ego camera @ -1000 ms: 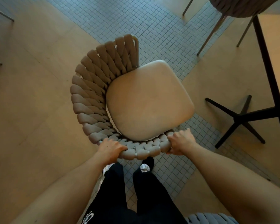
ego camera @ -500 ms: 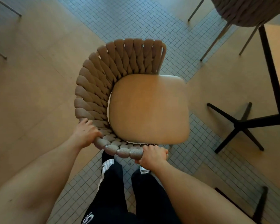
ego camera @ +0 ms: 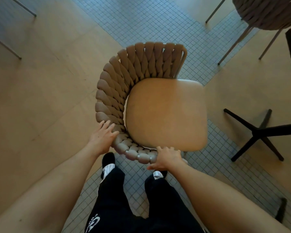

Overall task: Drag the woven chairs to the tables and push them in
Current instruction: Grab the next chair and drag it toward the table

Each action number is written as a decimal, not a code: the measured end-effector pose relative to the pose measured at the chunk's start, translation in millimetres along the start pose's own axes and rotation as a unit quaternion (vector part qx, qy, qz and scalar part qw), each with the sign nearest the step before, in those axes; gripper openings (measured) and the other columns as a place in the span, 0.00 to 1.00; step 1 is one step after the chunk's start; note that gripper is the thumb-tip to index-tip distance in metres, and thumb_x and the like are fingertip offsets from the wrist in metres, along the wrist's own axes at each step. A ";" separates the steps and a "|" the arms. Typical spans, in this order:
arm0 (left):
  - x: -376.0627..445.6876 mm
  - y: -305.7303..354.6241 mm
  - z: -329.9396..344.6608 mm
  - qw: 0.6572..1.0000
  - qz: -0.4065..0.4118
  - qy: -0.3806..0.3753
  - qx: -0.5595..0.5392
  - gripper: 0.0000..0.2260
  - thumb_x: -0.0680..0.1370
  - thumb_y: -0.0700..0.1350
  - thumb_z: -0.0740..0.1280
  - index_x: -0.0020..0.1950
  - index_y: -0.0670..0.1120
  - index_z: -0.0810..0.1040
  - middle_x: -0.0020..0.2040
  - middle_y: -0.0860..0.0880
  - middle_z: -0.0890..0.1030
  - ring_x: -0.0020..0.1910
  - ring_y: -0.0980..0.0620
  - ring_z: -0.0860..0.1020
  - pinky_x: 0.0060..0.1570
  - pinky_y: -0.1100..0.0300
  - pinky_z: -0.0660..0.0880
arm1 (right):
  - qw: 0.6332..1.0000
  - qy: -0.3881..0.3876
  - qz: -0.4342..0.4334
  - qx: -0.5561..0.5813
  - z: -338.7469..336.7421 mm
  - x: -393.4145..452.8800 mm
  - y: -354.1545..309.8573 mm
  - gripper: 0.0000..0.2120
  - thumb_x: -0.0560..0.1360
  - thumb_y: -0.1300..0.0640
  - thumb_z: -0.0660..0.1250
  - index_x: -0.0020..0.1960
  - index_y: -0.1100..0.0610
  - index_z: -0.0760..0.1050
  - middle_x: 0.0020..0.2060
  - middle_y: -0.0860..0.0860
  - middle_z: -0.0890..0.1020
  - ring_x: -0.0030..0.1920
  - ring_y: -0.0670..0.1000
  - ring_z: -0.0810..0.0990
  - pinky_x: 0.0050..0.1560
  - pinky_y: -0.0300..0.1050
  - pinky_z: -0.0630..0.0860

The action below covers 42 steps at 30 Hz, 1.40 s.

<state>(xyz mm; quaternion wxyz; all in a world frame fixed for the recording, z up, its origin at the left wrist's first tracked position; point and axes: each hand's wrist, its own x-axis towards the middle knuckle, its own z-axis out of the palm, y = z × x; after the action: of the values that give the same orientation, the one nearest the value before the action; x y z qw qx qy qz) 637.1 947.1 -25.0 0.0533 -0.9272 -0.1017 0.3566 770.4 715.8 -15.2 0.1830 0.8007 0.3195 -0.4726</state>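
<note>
Both bare forearms reach forward and down from the lower corners of the view, converging toward the middle. The left hand (ego camera: 102, 135) lies with its fingers straight and spread, palm down, fingertips pointing up and to the right, pressing flat rather than curling. The right hand (ego camera: 167, 159) is closed in a fist-like grip, knuckles up, its fingers curled over and its thumb tucked below. Beneath the arms, two legs in black trousers (ego camera: 124, 204) stand apart, one black-shoed foot (ego camera: 108, 159) forward.

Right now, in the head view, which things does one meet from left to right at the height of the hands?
left hand → woven chair back rim → right hand → black table base
</note>
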 end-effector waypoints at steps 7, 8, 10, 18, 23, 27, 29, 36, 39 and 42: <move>-11.7 -54.0 -2.9 0.995 0.042 0.049 -0.072 0.34 0.79 0.53 0.65 0.82 0.52 0.54 0.82 0.42 0.50 0.81 0.41 0.46 0.78 0.43 0.45 | 0.997 0.044 -0.018 0.058 -27.6 -3.8 -78.0 0.49 0.68 0.23 0.66 0.77 0.52 0.59 0.73 0.56 0.70 0.73 0.62 0.66 0.72 0.65 0.63; -13.4 -64.0 -3.9 0.994 0.049 0.056 -0.079 0.34 0.79 0.56 0.65 0.82 0.52 0.54 0.82 0.42 0.51 0.80 0.41 0.47 0.78 0.43 0.46 | 0.997 0.046 -0.015 0.067 -30.4 -3.7 -89.8 0.49 0.68 0.23 0.66 0.78 0.52 0.59 0.73 0.56 0.69 0.73 0.62 0.66 0.72 0.65 0.63; -13.8 -83.8 -5.0 0.991 0.062 0.068 -0.094 0.35 0.79 0.59 0.64 0.81 0.53 0.55 0.81 0.42 0.54 0.80 0.41 0.50 0.78 0.42 0.49 | 0.995 0.055 -0.006 0.085 -36.0 -3.5 -112.5 0.49 0.68 0.23 0.66 0.77 0.52 0.59 0.73 0.57 0.69 0.73 0.62 0.66 0.72 0.65 0.64; -26.2 -159.2 0.0 0.989 0.085 0.066 -0.099 0.34 0.80 0.63 0.60 0.82 0.52 0.54 0.81 0.44 0.57 0.79 0.43 0.55 0.77 0.41 0.52 | 0.981 0.091 0.041 0.164 -50.2 -2.7 -194.3 0.48 0.68 0.23 0.65 0.77 0.52 0.61 0.73 0.56 0.69 0.73 0.62 0.66 0.71 0.65 0.64; -28.7 -197.3 -2.0 0.989 0.097 0.059 -0.094 0.34 0.80 0.64 0.59 0.82 0.53 0.54 0.81 0.44 0.58 0.79 0.42 0.57 0.77 0.39 0.53 | 0.971 0.110 0.069 0.200 -62.5 -4.3 -219.6 0.48 0.68 0.23 0.65 0.76 0.52 0.62 0.72 0.55 0.70 0.73 0.61 0.66 0.70 0.64 0.64; -18.0 -217.4 -12.7 0.989 0.109 0.057 -0.077 0.35 0.79 0.66 0.59 0.82 0.53 0.53 0.81 0.45 0.58 0.79 0.43 0.57 0.77 0.39 0.52 | 0.965 0.106 0.086 0.225 -71.4 -0.3 -224.8 0.47 0.67 0.23 0.65 0.76 0.51 0.63 0.72 0.55 0.70 0.72 0.62 0.66 0.70 0.64 0.65; -7.0 -226.0 -22.3 0.989 0.120 0.061 -0.066 0.36 0.79 0.67 0.59 0.82 0.54 0.53 0.81 0.45 0.58 0.79 0.43 0.56 0.77 0.39 0.52 | 0.961 0.108 0.093 0.238 -77.3 4.3 -226.4 0.47 0.67 0.22 0.65 0.75 0.51 0.63 0.72 0.56 0.70 0.72 0.62 0.67 0.70 0.64 0.65; 47.2 -242.5 -57.0 0.979 0.191 0.068 -0.011 0.36 0.79 0.68 0.58 0.82 0.54 0.53 0.81 0.45 0.58 0.80 0.43 0.56 0.77 0.38 0.53 | 0.942 0.099 0.124 0.296 -98.0 29.5 -231.3 0.48 0.66 0.21 0.64 0.74 0.52 0.64 0.70 0.56 0.71 0.71 0.62 0.68 0.68 0.64 0.66; 75.4 -248.1 -71.1 0.974 0.216 0.069 0.017 0.37 0.78 0.69 0.59 0.82 0.54 0.52 0.81 0.45 0.59 0.80 0.42 0.57 0.77 0.38 0.53 | 0.932 0.095 0.141 0.321 -106.7 44.6 -231.4 0.48 0.66 0.21 0.65 0.75 0.52 0.63 0.70 0.56 0.70 0.71 0.62 0.68 0.68 0.63 0.67; 94.2 -254.8 -83.1 0.967 0.245 0.055 0.046 0.38 0.78 0.68 0.60 0.82 0.54 0.52 0.81 0.45 0.59 0.79 0.42 0.57 0.77 0.38 0.53 | 0.919 0.080 0.155 0.353 -111.9 51.0 -235.8 0.50 0.66 0.22 0.66 0.76 0.51 0.61 0.71 0.55 0.70 0.71 0.62 0.67 0.69 0.63 0.66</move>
<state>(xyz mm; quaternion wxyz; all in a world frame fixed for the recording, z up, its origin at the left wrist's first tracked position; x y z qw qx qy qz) 722.9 1214.3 18.9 0.0126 -0.9386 0.1484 0.3111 698.4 971.5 -3.2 -0.0662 0.8878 0.0174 -0.4550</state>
